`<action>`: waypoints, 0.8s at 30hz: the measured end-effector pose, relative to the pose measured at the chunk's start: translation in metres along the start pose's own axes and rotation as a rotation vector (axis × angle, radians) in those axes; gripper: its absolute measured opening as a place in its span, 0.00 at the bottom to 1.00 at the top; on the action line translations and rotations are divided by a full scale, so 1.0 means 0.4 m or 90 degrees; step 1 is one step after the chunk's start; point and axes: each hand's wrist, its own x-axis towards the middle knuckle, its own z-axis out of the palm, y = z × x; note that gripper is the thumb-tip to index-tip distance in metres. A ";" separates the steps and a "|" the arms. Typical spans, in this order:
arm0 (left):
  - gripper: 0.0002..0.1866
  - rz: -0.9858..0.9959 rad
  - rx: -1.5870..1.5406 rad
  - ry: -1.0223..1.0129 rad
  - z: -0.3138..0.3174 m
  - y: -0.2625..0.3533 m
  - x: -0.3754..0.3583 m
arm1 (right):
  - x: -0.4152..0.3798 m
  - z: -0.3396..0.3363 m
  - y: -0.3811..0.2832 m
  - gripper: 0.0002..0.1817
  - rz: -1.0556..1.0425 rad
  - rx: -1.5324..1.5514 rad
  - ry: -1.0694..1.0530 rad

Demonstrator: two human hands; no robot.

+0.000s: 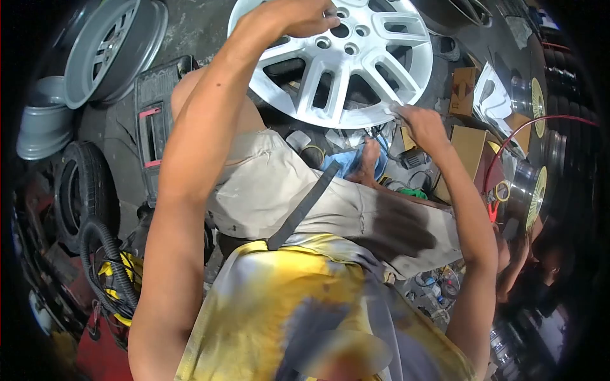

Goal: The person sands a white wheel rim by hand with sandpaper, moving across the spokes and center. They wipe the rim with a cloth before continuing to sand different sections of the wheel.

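Observation:
A silver alloy wheel with paired spokes lies face up in front of my bent legs. My left hand is over the wheel's centre, close to the hub hole and the lug holes. Its fingers are curled together; whatever they may hold is hidden. At the wheel's lower right edge, my right hand is closed on the rim, thumb and fingers pinched at the lip. Dull, whitish patches show on the rim's lower left part.
Grey wheels stand at the upper left, above a black tire. A dark case lies by my left knee. Cardboard boxes, a red hose and gold-centred wheels are on the right. Another person's arm shows there.

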 end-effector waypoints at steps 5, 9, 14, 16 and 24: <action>0.17 -0.010 0.016 0.007 -0.016 0.018 -0.004 | 0.064 0.034 -0.046 0.09 0.025 -0.064 -0.034; 0.18 0.013 0.003 -0.017 0.029 -0.010 0.012 | 0.046 0.041 -0.048 0.12 0.070 -0.070 -0.031; 0.17 -0.011 -0.003 0.007 -0.025 0.006 -0.016 | -0.028 0.031 -0.066 0.13 0.097 -0.017 -0.001; 0.16 -0.028 0.008 -0.005 -0.008 0.009 0.002 | 0.029 0.085 -0.141 0.13 0.226 -0.025 -0.140; 0.15 0.033 0.002 0.006 0.014 0.015 0.011 | 0.022 0.079 -0.141 0.18 0.295 0.078 -0.021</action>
